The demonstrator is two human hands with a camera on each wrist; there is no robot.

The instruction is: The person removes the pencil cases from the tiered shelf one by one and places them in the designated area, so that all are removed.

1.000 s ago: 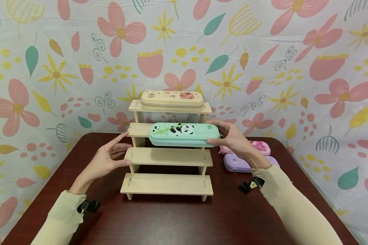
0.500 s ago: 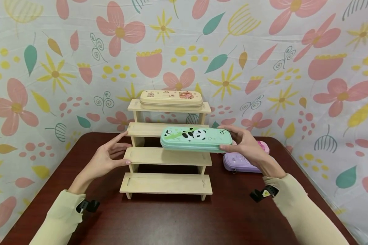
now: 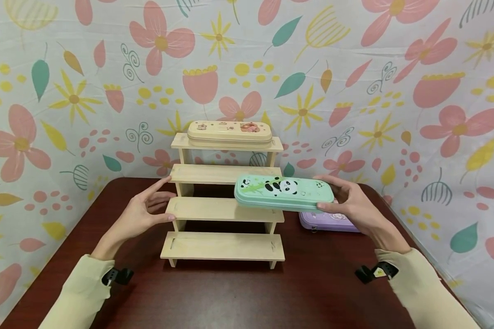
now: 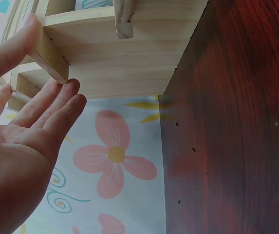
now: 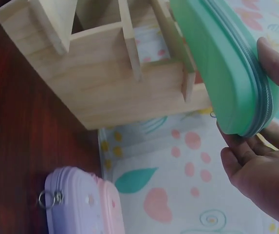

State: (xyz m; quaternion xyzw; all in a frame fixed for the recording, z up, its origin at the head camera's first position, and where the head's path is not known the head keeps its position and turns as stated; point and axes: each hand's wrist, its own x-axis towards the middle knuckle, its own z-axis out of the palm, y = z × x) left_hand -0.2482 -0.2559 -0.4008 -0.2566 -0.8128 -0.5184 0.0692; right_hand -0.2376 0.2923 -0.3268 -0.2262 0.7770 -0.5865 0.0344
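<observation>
floral bg cloth (image 3: 247,41) w/ pink flowers & teal leaves spans the back. dk red-brown table (image 3: 230,297) in front. on it, wood stand (image 3: 222,246), 4 stepped tiers. pale sleeves (image 3: 76,290) come in from btm corners. mint case (image 3: 284,192), panda pic on lid, is held up at stand's rt side, lt end overlapping middle tiers in head view; can't tell if they touch. cream case (image 3: 230,133) lies on top tier. purple case (image 3: 327,222) lies on table rt of stand, pt. hidden by mint case; pink case (image 5: 112,209) right beside it, per rt wrist view. rt hand (image 3: 356,203) grips mint case's rt end, thumb on near side, index on far side. lt hand (image 3: 140,212) isn't clenched: thumb & index spread apart, tips touching stand's lt edge at 2 tiers. blk device (image 3: 117,276) strapped on ea. wrist. sm. metal zip ring (image 5: 51,199) on purple case.
</observation>
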